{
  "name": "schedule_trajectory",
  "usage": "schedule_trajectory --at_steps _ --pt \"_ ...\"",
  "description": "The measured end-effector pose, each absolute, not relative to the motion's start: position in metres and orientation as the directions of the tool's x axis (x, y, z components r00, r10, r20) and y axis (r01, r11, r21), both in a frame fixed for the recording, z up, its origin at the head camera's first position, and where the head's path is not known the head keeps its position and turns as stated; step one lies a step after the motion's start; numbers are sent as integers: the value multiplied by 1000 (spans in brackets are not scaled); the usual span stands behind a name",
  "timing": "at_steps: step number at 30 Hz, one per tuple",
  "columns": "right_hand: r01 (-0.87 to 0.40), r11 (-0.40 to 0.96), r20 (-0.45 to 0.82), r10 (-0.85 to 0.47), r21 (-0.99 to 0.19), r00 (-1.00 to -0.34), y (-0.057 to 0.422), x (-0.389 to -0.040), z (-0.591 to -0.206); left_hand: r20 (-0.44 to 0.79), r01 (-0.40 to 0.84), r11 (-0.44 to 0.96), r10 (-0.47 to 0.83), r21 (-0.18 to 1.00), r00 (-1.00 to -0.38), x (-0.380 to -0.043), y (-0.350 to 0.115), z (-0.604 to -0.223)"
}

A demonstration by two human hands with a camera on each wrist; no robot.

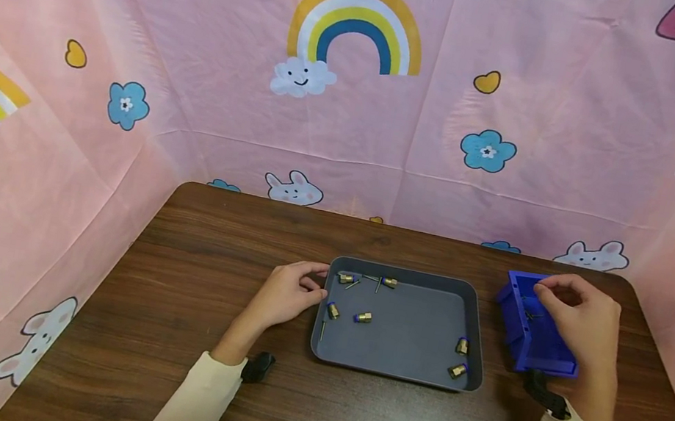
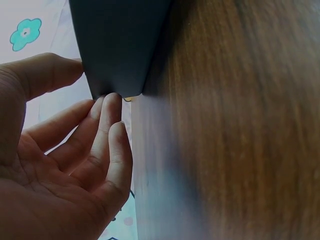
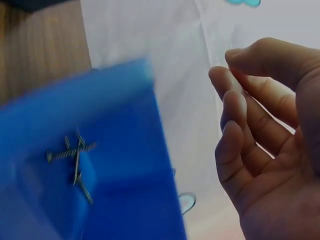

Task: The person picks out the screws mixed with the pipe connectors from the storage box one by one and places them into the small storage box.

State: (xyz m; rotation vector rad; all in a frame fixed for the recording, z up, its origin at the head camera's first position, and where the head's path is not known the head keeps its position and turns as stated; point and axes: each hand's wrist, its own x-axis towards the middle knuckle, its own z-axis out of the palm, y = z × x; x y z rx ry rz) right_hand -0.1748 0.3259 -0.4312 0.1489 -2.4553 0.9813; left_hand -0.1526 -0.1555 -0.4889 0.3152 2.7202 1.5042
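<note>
A grey tray (image 1: 403, 337) holds brass fittings with blue collars (image 1: 363, 317) and several thin screws (image 1: 322, 330), mostly towards its left side. My left hand (image 1: 290, 296) is at the tray's left edge; in the left wrist view its loosely bent fingertips (image 2: 112, 102) and thumb touch the outer wall. Over the blue bin (image 1: 524, 338) hovers my right hand (image 1: 583, 322), thumb and index tip close together. Nothing shows between them in the right wrist view. Several screws (image 3: 77, 152) lie inside the bin, which is partly hidden by the right hand.
The brown wooden table (image 1: 181, 303) carries the tray at its middle and the bin at the right. A pink patterned cloth (image 1: 351, 131) hangs behind and at both sides. Dark straps (image 1: 541, 394) sit at the wrists.
</note>
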Motion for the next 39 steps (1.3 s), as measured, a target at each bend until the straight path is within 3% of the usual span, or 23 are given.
schedule_trajectory --at_steps 19,39 --pt "-445 649 464 -157 -617 -872 264 -179 -417 97 180 526 182 831 -978 -152 -156 -489" --pt "-571 523 411 -398 -633 -820 200 -191 -434 95 173 525 173 833 -980 -150 -154 -487"
